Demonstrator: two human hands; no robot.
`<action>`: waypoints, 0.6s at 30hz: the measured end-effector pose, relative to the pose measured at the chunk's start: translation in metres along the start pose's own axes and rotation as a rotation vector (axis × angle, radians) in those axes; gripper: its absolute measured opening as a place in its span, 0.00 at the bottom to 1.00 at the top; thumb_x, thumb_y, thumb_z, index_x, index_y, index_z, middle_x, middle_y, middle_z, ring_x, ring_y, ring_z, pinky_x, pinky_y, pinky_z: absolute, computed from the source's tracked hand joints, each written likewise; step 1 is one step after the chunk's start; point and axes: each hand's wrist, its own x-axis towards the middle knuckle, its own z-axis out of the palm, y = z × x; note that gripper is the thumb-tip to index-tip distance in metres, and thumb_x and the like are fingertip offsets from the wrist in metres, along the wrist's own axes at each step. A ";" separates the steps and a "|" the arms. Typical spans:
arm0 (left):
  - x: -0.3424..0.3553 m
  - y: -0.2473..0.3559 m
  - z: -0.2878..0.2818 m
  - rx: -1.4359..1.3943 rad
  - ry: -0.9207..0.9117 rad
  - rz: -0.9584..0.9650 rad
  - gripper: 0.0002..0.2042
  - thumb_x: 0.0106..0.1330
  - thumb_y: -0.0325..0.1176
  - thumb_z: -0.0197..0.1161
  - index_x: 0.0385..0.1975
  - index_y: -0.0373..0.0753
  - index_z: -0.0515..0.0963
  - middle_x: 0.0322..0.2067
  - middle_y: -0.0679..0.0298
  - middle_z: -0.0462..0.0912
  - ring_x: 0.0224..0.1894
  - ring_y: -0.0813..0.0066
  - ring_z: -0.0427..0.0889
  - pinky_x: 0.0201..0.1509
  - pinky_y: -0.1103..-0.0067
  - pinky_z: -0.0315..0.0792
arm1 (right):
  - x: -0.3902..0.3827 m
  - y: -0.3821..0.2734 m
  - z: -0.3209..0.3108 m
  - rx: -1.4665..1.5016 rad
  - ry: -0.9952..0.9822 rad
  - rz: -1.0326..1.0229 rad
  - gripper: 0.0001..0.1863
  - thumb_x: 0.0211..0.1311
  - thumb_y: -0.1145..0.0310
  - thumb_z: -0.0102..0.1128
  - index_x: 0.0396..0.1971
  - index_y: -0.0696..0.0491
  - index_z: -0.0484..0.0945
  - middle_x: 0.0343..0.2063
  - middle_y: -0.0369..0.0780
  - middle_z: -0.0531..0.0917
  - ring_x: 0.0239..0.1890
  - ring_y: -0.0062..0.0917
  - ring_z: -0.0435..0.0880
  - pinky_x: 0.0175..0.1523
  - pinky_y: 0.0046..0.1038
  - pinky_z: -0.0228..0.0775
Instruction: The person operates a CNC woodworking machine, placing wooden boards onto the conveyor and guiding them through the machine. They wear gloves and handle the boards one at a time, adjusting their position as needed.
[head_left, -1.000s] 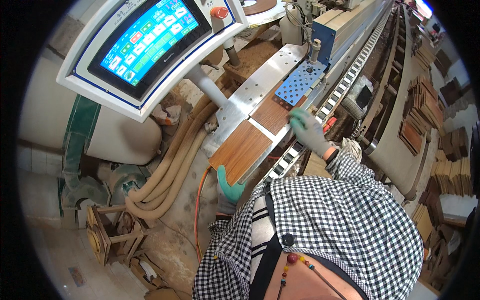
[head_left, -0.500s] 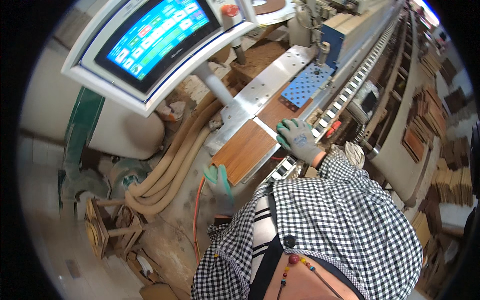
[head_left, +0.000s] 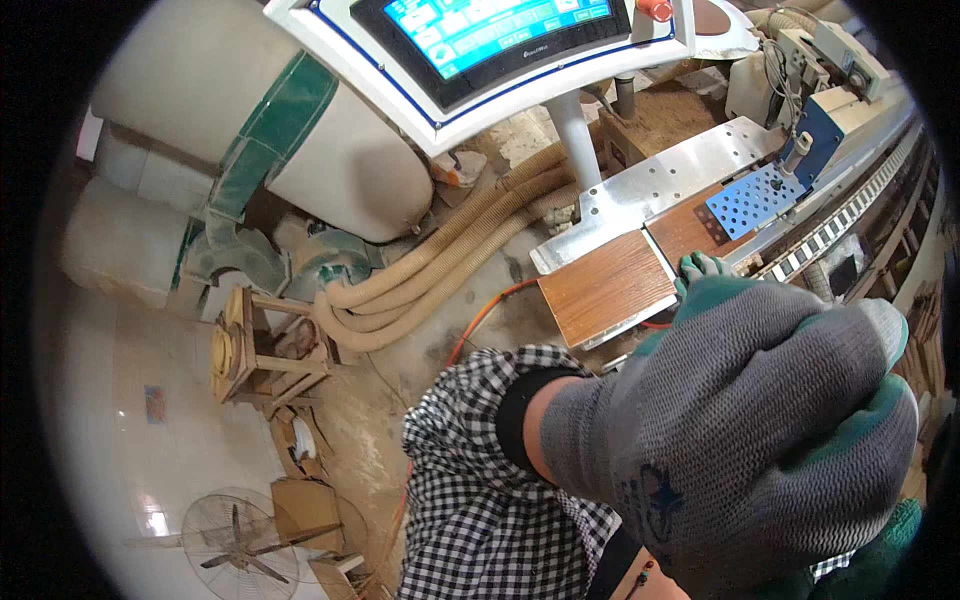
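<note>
My left hand point(head_left: 740, 420), in a grey knit glove with green coating, is raised large across the right foreground. Its fingers are curled in, and whatever they may hold is hidden. Past it, the gloved fingers of my right hand point(head_left: 703, 268) rest by the seam between two brown wood-grain planks, apart and not gripping; the left hand covers the rest. The nearer plank point(head_left: 610, 287) lies over the near end of the metal machine bed point(head_left: 640, 200). Behind it, the farther plank point(head_left: 690, 230) runs under a blue perforated plate point(head_left: 755, 204).
A control screen in a white housing point(head_left: 470, 120) hangs over the bed. Beige hoses point(head_left: 450, 255) curve down to a green duct unit point(head_left: 335, 265). A chain conveyor point(head_left: 850, 215) runs along the right. A wooden stand point(head_left: 275, 340) and wire fan point(head_left: 240, 545) are at left.
My left hand has left the nearer plank's near end and risen rightward toward the camera, its fingers curled. The view has swung left, shifting the machine rightward. My right hand stays by the planks.
</note>
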 end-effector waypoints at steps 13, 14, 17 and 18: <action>-0.014 0.002 -0.014 -0.058 -0.275 -0.081 0.22 0.60 0.48 0.64 0.40 0.31 0.80 0.47 0.39 0.80 0.37 0.54 0.84 0.42 0.64 0.81 | -0.017 -0.018 -0.017 0.104 0.389 -0.047 0.18 0.67 0.55 0.61 0.53 0.46 0.79 0.57 0.43 0.79 0.59 0.43 0.75 0.66 0.46 0.64; -0.014 0.002 -0.014 -0.072 -0.285 -0.099 0.23 0.59 0.49 0.64 0.41 0.32 0.80 0.47 0.39 0.80 0.38 0.55 0.83 0.43 0.65 0.80 | -0.017 -0.019 -0.018 0.097 0.371 -0.038 0.18 0.67 0.55 0.61 0.53 0.46 0.79 0.57 0.43 0.79 0.59 0.43 0.75 0.66 0.46 0.64; -0.015 0.006 -0.010 -0.109 -0.293 -0.129 0.24 0.58 0.51 0.64 0.41 0.34 0.80 0.48 0.42 0.80 0.40 0.55 0.83 0.46 0.66 0.79 | -0.016 -0.019 -0.018 0.103 0.408 -0.068 0.18 0.67 0.55 0.61 0.52 0.46 0.80 0.56 0.42 0.79 0.58 0.42 0.75 0.64 0.45 0.65; -0.016 0.006 -0.010 0.015 -0.326 -0.074 0.21 0.57 0.48 0.64 0.39 0.35 0.80 0.48 0.43 0.80 0.40 0.55 0.83 0.45 0.67 0.79 | -0.015 -0.018 -0.018 0.083 0.368 -0.043 0.17 0.67 0.55 0.61 0.52 0.46 0.80 0.55 0.42 0.79 0.58 0.41 0.75 0.63 0.45 0.66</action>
